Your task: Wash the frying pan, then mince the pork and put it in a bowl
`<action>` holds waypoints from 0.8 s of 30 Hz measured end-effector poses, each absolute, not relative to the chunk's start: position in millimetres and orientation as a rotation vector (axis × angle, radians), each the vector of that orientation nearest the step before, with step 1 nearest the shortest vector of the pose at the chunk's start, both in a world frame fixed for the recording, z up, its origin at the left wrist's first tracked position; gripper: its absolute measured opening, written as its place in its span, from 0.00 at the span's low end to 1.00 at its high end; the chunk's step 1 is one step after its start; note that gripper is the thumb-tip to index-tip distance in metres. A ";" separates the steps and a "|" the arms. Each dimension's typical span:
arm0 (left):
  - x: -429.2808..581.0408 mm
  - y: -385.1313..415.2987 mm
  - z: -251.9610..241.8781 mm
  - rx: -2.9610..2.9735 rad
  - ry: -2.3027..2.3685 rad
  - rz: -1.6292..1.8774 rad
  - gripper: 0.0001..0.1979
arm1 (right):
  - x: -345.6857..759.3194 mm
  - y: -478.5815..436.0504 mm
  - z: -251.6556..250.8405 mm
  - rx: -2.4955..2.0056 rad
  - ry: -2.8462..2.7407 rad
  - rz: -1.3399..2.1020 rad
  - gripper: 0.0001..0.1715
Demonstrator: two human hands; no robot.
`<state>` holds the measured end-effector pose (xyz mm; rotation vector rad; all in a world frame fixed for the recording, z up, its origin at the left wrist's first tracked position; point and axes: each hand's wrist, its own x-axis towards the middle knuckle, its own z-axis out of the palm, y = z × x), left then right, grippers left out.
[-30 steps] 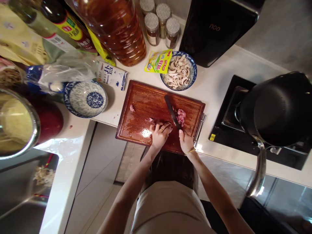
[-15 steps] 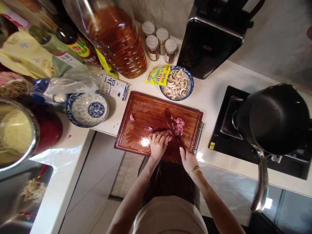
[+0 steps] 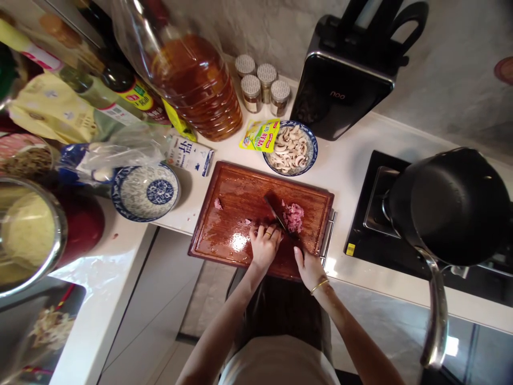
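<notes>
My right hand [image 3: 309,266] is closed round the handle of a kitchen knife [image 3: 276,213], whose dark blade slants up and left over the board. Beside the blade, my left hand [image 3: 265,243] is closed, its fingers curled down on a piece of raw meat that they mostly hide. Both hands are over a wooden cutting board [image 3: 232,200], wet in places. Chopped pink meat [image 3: 294,217] lies in a small heap to the right of the blade. Small scraps of meat [image 3: 217,203] lie farther left on the board.
Behind the board stand a bowl of sliced mushrooms [image 3: 292,149], a yellow packet [image 3: 261,135] and a black knife block [image 3: 340,80]. A patterned bowl [image 3: 140,208] is at left, near a large oil jug [image 3: 196,80]. A black pan [image 3: 449,208] sits on the stove at right.
The view has tilted, so everything sits a little lower. My left hand has shifted slightly right, closer to the knife, and now covers the meat at its fingertips. My right hand keeps hold of the knife.
</notes>
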<state>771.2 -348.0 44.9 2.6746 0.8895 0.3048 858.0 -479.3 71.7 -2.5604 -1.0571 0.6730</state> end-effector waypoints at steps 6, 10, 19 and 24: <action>761.5 -352.5 45.3 2.653 0.842 0.340 0.12 | 871.5 -445.8 67.7 -2.542 -1.010 0.691 0.27; 751.8 -353.5 46.2 2.615 0.794 0.380 0.18 | 873.8 -452.2 72.8 -2.489 -0.999 0.587 0.29; 760.4 -354.4 49.6 2.491 1.046 0.413 0.11 | 866.8 -490.1 82.1 -2.490 -1.108 0.670 0.30; 761.1 -354.2 47.4 2.503 0.987 0.372 0.09 | 858.6 -484.6 78.9 -2.597 -1.158 0.754 0.26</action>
